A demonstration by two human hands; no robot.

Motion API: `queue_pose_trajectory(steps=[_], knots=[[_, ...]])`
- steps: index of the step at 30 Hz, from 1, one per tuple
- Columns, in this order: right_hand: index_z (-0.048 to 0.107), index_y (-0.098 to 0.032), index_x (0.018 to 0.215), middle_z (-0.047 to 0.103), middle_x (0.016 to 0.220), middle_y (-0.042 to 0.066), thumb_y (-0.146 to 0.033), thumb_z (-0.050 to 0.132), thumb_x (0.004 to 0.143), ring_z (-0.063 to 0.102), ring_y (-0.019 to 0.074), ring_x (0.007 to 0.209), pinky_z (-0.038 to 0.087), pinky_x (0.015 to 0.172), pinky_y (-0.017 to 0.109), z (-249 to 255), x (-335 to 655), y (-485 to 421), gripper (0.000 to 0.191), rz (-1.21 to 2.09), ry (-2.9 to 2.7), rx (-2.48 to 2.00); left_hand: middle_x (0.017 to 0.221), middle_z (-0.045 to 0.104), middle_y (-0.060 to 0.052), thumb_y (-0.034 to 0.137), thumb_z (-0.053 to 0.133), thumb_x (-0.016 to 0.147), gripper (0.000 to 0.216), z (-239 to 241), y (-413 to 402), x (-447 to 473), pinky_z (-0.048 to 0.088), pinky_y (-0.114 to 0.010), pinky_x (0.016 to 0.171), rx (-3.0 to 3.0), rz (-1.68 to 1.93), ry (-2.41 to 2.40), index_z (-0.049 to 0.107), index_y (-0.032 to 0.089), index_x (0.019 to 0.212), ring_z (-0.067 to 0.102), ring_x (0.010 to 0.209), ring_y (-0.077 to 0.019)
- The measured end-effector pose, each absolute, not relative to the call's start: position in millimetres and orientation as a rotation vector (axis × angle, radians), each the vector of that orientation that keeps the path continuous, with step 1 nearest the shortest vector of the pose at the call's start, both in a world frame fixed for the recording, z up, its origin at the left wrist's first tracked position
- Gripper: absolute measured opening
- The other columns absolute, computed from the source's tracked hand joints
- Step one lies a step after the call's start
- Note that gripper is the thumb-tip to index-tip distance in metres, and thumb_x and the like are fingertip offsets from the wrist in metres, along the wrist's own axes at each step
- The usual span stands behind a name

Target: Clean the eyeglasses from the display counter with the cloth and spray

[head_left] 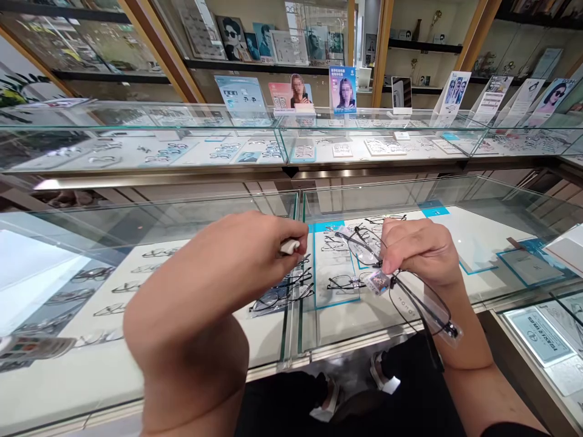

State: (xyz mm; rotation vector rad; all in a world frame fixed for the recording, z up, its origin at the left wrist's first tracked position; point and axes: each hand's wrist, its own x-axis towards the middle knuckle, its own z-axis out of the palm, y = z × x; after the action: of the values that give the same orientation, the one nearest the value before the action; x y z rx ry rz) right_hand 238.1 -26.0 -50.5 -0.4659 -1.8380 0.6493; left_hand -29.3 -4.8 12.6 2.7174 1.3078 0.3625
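My right hand [421,249] pinches a pair of thin dark-framed eyeglasses [439,306] near the bridge. The glasses are tilted, with one temple pointing down towards me. Clear plastic film clings to the lenses, and a small shiny label [378,283] hangs beside my thumb. To the left, my left hand [268,243] is closed in a fist, wrist bent. From it pokes the end of a small white wad [290,246], possibly cloth or tissue; the rest is hidden in my fingers. Both hands are above the glass counter [298,340], apart from each other.
Inside the counter lie several eyeglasses [348,282] on blue-edged trays and more frames [132,285] at left. Behind runs a second glass showcase [282,124] with advertising cards [343,90] on top. A white box [567,249] stands at the right edge.
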Motion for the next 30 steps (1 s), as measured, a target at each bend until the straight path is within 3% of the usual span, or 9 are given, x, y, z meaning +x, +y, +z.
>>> queue_pose_trajectory(steps=[6,10,15,25,30], knots=[[0.081,-0.026,0.085,0.072,0.063,-0.002,-0.037,0.068,0.097,0.056,0.0132,0.053,0.044,0.067,0.034,-50,236,-23,0.020,0.413,-1.924,-0.654,0.049,0.046,0.001,0.027,0.057,0.082,0.026,20,-5,-25,0.021,-0.034,0.049,2.617,0.278,1.387,0.048,0.024,0.059,0.033,0.043,-0.0135],[0.079,-0.024,0.088,0.075,0.071,-0.002,-0.026,0.065,0.094,0.056,0.0126,0.060,0.041,0.081,0.035,-59,231,-6,0.016,0.372,-2.163,-1.083,0.050,0.048,0.001,0.025,0.056,0.083,0.024,23,-5,-24,0.022,-0.033,0.050,2.623,0.235,1.431,0.049,0.024,0.059,0.035,0.045,-0.0143],[0.076,-0.022,0.076,0.078,0.079,0.000,-0.015,0.062,0.086,0.065,0.0181,0.074,0.038,0.100,0.041,-81,215,18,0.018,0.499,-2.469,-1.569,0.051,0.051,0.000,0.022,0.057,0.083,0.024,17,-4,-28,0.021,-0.032,0.050,2.716,0.335,1.349,0.052,0.023,0.060,0.033,0.043,-0.0125],[0.081,-0.024,0.081,0.079,0.079,0.002,-0.018,0.065,0.082,0.073,0.0225,0.088,0.045,0.094,0.033,-95,208,30,0.017,0.586,-2.564,-1.839,0.065,0.065,-0.001,0.022,0.054,0.086,0.018,16,-1,-29,0.027,-0.031,0.061,2.699,0.215,1.336,0.067,0.023,0.072,0.050,0.055,-0.0149],[0.082,-0.025,0.084,0.081,0.084,0.003,-0.019,0.066,0.082,0.074,0.0224,0.089,0.045,0.087,0.031,-98,207,32,0.017,0.613,-2.583,-1.869,0.065,0.063,0.001,0.020,0.052,0.092,0.019,22,0,-25,0.027,-0.029,0.061,2.733,0.227,1.034,0.064,0.022,0.078,0.050,0.056,-0.0132]])
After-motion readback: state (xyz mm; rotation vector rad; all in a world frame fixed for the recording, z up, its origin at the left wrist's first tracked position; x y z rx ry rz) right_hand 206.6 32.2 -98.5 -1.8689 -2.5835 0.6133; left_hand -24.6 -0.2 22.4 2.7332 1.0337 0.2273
